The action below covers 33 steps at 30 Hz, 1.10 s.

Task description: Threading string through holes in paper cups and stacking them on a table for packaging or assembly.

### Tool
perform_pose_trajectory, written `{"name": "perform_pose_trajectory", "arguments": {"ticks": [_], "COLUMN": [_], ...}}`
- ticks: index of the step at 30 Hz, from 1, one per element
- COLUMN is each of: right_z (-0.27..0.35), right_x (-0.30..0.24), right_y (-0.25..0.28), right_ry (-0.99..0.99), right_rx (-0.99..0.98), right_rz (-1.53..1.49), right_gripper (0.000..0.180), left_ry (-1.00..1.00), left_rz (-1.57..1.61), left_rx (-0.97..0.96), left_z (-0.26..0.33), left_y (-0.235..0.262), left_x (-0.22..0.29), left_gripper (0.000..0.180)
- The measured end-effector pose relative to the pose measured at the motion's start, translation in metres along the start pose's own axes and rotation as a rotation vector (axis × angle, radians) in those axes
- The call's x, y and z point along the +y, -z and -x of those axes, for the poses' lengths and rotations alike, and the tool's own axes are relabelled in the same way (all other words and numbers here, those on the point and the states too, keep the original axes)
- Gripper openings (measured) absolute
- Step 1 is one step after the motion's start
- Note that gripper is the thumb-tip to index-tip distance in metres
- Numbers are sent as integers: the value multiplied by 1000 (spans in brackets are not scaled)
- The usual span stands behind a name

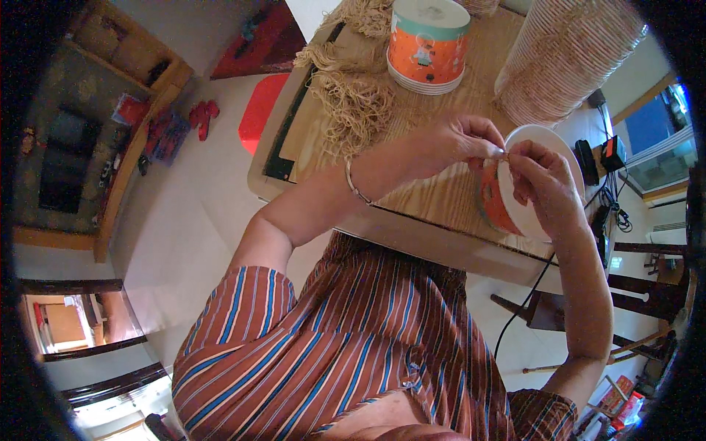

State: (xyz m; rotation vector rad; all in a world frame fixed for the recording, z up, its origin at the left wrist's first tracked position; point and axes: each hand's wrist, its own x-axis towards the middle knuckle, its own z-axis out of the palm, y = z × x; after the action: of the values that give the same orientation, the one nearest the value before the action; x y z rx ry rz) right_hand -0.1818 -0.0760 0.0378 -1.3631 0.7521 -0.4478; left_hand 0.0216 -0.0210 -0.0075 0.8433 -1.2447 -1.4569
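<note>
Head view: both hands pinch orange paper bowl rim.

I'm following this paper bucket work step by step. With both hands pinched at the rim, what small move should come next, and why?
Probably a short pull of whatever is pinched at the rim. The left hand and right hand meet fingertip to fingertip on the white rim of the orange paper bucket, which is tilted on its side. Loose twine lies nearby; the pinched item is too small to identify.
</note>
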Motion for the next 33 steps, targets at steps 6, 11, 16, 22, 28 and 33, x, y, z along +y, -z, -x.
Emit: {"name": "perform_pose_trajectory", "arguments": {"ticks": [6,11,16,22,28,33], "right_z": [-1,1,3,2,0,-1], "right_x": [3,8,7,5,-9,-1], "right_y": [-6,-17,-17,-14,-1,-8], "right_ry": [229,380,525,513,-117,75], "right_rx": [143,254,276,266,1,59], "right_rz": [525,597,759,725,-71,177], "right_gripper": [8,5,6,9,15,11], "left_ry": [10,2,20,-199,-115,69], "left_rz": [-61,-292,-284,-488,-369,3], "left_rx": [-7,20,53,126,157,96], "left_z": [1,-5,-3,-3,0,3], "left_y": [2,1,0,-5,-10,-5], "left_x": [1,3,5,1,3,-8], "left_gripper": [19,17,17,13,10,14]}}
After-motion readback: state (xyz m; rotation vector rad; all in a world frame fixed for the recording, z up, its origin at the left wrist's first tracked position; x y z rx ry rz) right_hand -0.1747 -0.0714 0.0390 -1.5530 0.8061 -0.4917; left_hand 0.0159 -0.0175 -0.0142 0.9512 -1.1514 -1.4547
